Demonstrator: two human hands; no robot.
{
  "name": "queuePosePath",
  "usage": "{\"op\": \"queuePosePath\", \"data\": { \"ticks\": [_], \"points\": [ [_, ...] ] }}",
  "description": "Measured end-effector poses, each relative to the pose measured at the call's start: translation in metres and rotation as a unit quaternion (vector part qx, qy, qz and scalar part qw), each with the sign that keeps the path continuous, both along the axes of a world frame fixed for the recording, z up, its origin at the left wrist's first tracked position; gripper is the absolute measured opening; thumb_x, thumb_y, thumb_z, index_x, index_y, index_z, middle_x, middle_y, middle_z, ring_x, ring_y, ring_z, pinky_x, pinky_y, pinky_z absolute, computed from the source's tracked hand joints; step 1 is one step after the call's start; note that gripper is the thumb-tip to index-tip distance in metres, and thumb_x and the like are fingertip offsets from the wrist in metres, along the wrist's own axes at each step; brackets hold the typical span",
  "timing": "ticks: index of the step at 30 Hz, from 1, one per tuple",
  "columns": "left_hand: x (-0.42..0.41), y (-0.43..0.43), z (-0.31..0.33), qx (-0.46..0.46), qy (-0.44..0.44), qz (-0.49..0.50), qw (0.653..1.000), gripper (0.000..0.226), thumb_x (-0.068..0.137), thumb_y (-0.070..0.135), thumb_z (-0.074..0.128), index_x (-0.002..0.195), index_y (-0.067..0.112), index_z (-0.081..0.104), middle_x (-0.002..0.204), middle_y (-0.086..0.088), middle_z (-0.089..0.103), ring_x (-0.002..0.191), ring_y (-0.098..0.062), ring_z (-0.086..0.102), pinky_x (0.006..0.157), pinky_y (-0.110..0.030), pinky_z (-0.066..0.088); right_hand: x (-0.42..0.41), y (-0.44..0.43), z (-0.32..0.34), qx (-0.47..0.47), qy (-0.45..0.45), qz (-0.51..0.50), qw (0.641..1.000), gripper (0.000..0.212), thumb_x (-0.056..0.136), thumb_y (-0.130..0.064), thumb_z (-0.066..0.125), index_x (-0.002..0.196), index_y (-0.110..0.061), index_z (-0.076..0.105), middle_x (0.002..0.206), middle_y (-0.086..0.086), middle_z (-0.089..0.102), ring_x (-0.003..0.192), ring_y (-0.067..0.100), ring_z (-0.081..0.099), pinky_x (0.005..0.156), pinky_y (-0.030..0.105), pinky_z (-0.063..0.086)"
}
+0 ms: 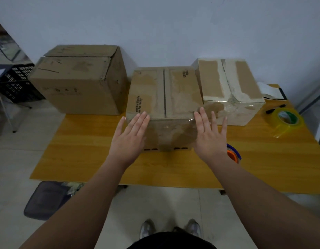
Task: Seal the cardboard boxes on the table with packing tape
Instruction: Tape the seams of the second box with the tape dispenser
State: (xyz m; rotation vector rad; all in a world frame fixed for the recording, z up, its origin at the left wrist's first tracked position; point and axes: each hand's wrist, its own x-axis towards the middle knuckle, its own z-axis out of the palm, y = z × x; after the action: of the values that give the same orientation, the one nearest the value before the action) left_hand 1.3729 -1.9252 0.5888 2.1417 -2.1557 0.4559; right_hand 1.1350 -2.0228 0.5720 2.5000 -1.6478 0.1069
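A brown, tape-scarred middle cardboard box (164,97) sits on the yellow wooden table (83,150). The left hand (130,139) lies flat, fingers straight, against its near-left top edge. The right hand (209,137), fingers spread, is at its near-right corner. Neither holds anything. Left of this box stands a larger plain cardboard box (80,81). Touching its right side is a smaller torn-topped cardboard box (231,90), and far right of it lies a clear yellowish tape roll (286,119).

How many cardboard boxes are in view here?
3. A large box at far left, a middle box at centre, and a taped box just to its right. None seems hidden.
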Motion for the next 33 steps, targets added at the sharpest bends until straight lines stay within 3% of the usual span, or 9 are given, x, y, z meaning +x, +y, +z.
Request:
{"op": "queuePosePath", "data": {
  "ticks": [6,9,11,13,15,18,23,27,33],
  "points": [
    [0.037,0.011,0.013,-0.031,0.053,-0.032,0.998,0.046,0.096,0.032,0.042,0.137,0.011,0.045,0.142,-0.005,0.045,0.133,-0.024,0.04,0.113,-0.045,0.023,0.01,0.01,0.009,0.016,-0.039,-0.007,0.999,0.091,0.08,-0.043,0.055,0.151,-0.014,0.006,0.159,0.007,0.004,0.145,0.03,0.004,0.114,0.057,-0.004],
    [0.038,-0.006,0.032,-0.088,0.139,-0.047,0.985,0.039,0.097,0.034,0.038,0.103,0.013,0.07,0.107,-0.004,0.069,0.109,-0.024,0.059,0.098,-0.04,0.036,0.023,0.019,0.024,-0.03,-0.123,-0.003,0.992,0.069,0.088,-0.05,0.033,0.145,-0.01,0.031,0.155,0.012,0.021,0.145,0.027,0.008,0.115,0.054,-0.003],
    [0.038,-0.026,0.047,-0.091,0.208,-0.055,0.972,0.039,0.098,0.036,0.033,0.076,0.019,0.06,0.08,0.001,0.06,0.087,-0.023,0.057,0.08,-0.035,0.037,0.051,0.02,0.038,-0.061,-0.193,0.041,0.978,0.058,0.094,-0.049,0.025,0.135,-0.014,0.046,0.151,0.011,0.032,0.144,0.026,0.015,0.116,0.05,-0.003],
    [0.04,-0.052,0.053,-0.049,0.231,-0.076,0.969,0.033,0.098,0.034,0.037,0.085,0.016,0.062,0.089,0.001,0.059,0.091,-0.023,0.054,0.08,-0.037,0.04,0.088,0.012,0.052,-0.058,-0.218,0.092,0.97,0.055,0.097,-0.045,0.019,0.131,-0.015,0.051,0.149,0.009,0.037,0.143,0.024,0.019,0.117,0.046,-0.001],
    [0.04,-0.072,0.05,0.024,0.215,-0.1,0.971,0.032,0.099,0.03,0.039,0.117,0.015,0.061,0.122,-0.004,0.058,0.114,-0.023,0.05,0.097,-0.042,0.038,0.121,0.001,0.062,-0.04,-0.18,0.109,0.977,0.053,0.1,-0.042,0.016,0.134,-0.018,0.048,0.151,0.008,0.033,0.144,0.023,0.016,0.116,0.045,-0.005],
    [0.049,-0.077,0.032,0.066,0.194,-0.136,0.969,0.042,0.101,0.031,0.034,0.139,0.015,0.044,0.147,-0.003,0.04,0.138,-0.019,0.03,0.115,-0.038,0.017,0.14,-0.014,0.055,-0.014,-0.091,0.086,0.992,0.051,0.101,-0.039,0.015,0.143,-0.019,0.037,0.156,0.006,0.024,0.146,0.022,0.009,0.115,0.046,-0.01],
    [0.069,-0.06,0.011,-0.004,0.172,-0.164,0.971,0.046,0.098,0.037,0.04,0.137,0.013,0.046,0.144,-0.006,0.043,0.138,-0.021,0.031,0.114,-0.036,0.016,0.139,-0.015,0.042,-0.019,-0.026,0.091,0.995,0.066,0.097,-0.05,0.004,0.142,-0.017,0.04,0.149,0.007,0.038,0.141,0.024,0.026,0.116,0.046,0.004],
    [0.073,-0.06,0.009,0.004,0.115,-0.185,0.976,0.057,0.089,0.042,0.052,0.135,0.008,0.048,0.14,-0.012,0.047,0.133,-0.028,0.039,0.111,-0.042,0.025,0.125,-0.015,0.039,-0.068,0.073,0.189,0.977,0.066,0.095,-0.055,0.023,0.131,-0.009,0.054,0.136,0.016,0.052,0.126,0.032,0.049,0.109,0.051,0.03],
    [0.073,-0.059,0.011,0.007,0.105,-0.176,0.979,0.062,0.089,0.051,0.039,0.133,0.009,0.05,0.14,-0.01,0.048,0.132,-0.027,0.041,0.11,-0.044,0.027,0.074,-0.027,0.036,-0.064,0.128,0.194,0.971,0.062,0.094,-0.055,0.033,0.139,-0.014,0.044,0.14,0.018,0.048,0.127,0.035,0.047,0.109,0.056,0.027]
  ]
}}
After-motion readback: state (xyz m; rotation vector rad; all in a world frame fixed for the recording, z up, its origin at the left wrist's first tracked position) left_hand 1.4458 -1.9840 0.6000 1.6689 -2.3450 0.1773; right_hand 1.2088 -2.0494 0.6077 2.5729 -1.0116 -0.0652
